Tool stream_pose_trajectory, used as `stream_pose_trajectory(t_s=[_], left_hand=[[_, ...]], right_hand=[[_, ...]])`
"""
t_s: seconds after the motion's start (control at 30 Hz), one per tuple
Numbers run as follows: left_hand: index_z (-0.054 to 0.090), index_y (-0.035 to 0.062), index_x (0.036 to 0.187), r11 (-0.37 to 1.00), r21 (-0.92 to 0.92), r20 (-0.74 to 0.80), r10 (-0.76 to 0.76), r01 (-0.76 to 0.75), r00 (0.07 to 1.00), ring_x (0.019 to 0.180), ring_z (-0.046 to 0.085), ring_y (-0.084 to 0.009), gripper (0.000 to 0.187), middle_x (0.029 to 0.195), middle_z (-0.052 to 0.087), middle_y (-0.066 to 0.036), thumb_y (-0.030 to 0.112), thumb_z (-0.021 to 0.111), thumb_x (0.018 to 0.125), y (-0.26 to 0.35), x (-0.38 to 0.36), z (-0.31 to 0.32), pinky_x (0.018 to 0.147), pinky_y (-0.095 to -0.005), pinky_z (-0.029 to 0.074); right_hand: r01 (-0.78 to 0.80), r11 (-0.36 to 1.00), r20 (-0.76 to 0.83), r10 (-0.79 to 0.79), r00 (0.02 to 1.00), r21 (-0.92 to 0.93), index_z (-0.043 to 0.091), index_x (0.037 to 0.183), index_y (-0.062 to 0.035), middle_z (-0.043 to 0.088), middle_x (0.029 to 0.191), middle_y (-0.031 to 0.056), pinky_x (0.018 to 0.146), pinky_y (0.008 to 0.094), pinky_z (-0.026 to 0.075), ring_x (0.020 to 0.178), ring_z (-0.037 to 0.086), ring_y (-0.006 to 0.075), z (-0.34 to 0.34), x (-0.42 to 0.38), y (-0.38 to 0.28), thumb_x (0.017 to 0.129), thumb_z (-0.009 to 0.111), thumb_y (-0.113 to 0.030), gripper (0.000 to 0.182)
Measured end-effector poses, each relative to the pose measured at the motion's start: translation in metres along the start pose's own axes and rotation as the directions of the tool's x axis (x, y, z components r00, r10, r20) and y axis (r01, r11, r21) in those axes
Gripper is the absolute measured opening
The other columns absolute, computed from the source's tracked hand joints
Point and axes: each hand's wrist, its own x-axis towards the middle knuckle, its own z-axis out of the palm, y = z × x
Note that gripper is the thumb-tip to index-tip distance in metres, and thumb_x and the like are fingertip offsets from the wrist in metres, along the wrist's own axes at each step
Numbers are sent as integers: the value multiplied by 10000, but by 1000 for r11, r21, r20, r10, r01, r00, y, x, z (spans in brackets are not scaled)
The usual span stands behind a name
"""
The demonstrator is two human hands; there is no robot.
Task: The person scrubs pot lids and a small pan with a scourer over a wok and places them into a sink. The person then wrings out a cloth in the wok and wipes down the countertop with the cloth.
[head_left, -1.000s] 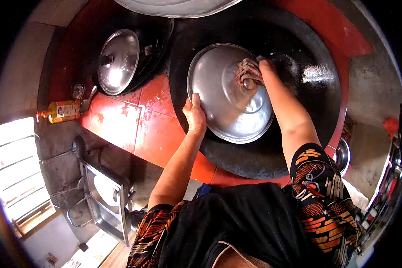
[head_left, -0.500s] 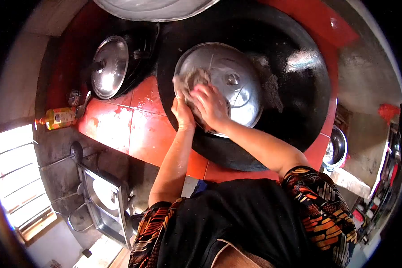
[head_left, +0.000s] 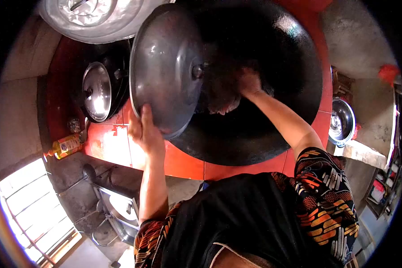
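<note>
My left hand [head_left: 147,133] grips the lower rim of a round metal pot lid [head_left: 165,67], thumb on its upper face. The lid is tilted up over the left side of a large black wok [head_left: 241,145], its knob facing right. Inside the wok my right hand [head_left: 249,82] is closed on a dark, crumpled cloth [head_left: 224,100]. Shadow blurs the cloth's outline and hides some of the fingers.
The wok is set in a red tiled counter [head_left: 183,163]. A smaller lidded pan [head_left: 97,91] and a yellow bottle [head_left: 68,146] are at left. A large silvery lid [head_left: 107,22] stands behind. A metal basin [head_left: 341,120] lies at right.
The lid has moved left and been tilted up, with my left hand on its rim. My right hand has left the lid with the cloth and moved right, down into the wok.
</note>
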Motion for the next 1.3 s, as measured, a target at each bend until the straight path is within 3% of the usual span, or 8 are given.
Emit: stream_pose_trajectory(t_s=[0.17,0.33,0.43,0.5,0.57,0.9,1.03,1.3], left_hand=[[590,-32,1196,987,-76,-38,140,-143,989,910,585,-156,329,1037,651,-74,186,587,950,12,-6,-22,835,-302,464],[585,31,1159,879,-403,-11,-281,253,960,1009,559,-194,340,1079,605,-80,295,604,947,8,10,5,885,-370,456],[561,13,1186,781,-504,149,-342,369,928,1068,539,-221,402,1161,579,-100,333,596,946,-40,24,22,921,-406,446],[541,-1,1232,786,-459,143,-394,413,908,1097,534,-256,454,1189,570,-114,352,582,950,-75,28,37,961,-421,428],[524,5,1272,700,-469,169,-527,538,833,1120,525,-282,505,1214,563,-126,393,562,950,-93,31,50,1000,-434,404],[610,-56,1099,763,-170,195,-595,624,780,953,590,-213,458,1045,639,-92,378,567,959,-168,29,125,860,-353,465],[567,54,1187,632,718,363,16,-291,931,1067,526,-359,432,1136,558,-153,245,702,823,-167,26,141,866,-439,454],[571,182,1240,672,239,714,368,-701,596,1154,455,-330,497,1270,482,-128,217,703,763,-148,-7,240,921,-462,371]], right_hand=[[29,998,-454,-51,889,-57,247,1499,-204,289,1506,160,984,526,384,1217,466,383,141,39,53,946,486,-326,614],[25,999,-358,-8,934,42,487,1328,-66,489,1370,172,1012,503,370,1200,495,355,50,52,63,965,480,-301,433],[-210,-137,249,460,852,968,568,1219,-34,589,1230,185,929,472,439,1054,583,341,62,73,71,943,505,-324,406],[-322,747,-157,492,856,581,644,1085,-62,628,1136,152,850,437,486,963,621,332,54,56,113,869,549,-186,267],[-226,885,-305,365,879,407,667,1067,-124,631,1096,141,843,448,488,984,619,356,13,21,148,785,547,-92,308],[173,491,-318,228,920,854,632,1174,-53,646,1082,120,881,291,475,985,627,223,-88,-51,128,592,647,53,591],[257,623,-417,125,900,739,583,1227,-67,624,1169,130,942,329,452,1084,599,259,-95,-40,100,640,611,87,608],[172,983,-557,-110,823,60,610,1202,-168,540,1300,10,956,430,433,1127,540,275,-62,2,109,735,658,-24,491]])
